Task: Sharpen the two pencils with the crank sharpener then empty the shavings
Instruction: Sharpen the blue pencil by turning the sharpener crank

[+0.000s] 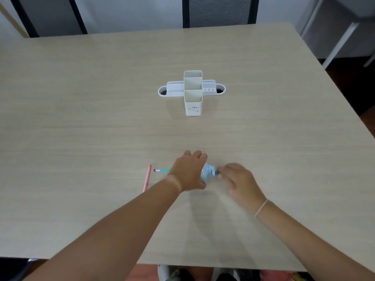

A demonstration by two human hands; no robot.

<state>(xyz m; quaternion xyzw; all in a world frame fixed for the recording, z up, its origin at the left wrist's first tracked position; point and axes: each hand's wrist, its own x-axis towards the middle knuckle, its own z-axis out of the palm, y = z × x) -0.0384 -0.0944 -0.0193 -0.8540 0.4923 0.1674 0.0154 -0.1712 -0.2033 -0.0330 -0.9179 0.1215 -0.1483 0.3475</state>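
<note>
Gripping a pale blue crank sharpener (207,172) near the front edge of a light wood tabletop (81,118), a person steadies it with the left hand (189,172), which is clamped over its top and left side. The right hand (236,179) is at the sharpener's right end, fingers pinched on what appears to be the small crank handle; that hand is blurred, so the exact hold cannot be told. A teal pencil (161,170) with a purple end lies level, pointing into the sharpener from the left, its right part hidden behind the left hand. Just to the left of it, apart from it, a pink pencil (147,178) lies flat on the tabletop, its orange tip pointing to the far side. Well beyond the hands, near the middle of the tabletop, stands a white desk organiser (192,93) with two upright square cups and low trays reaching out to either side. A thin band circles the right wrist.
</note>
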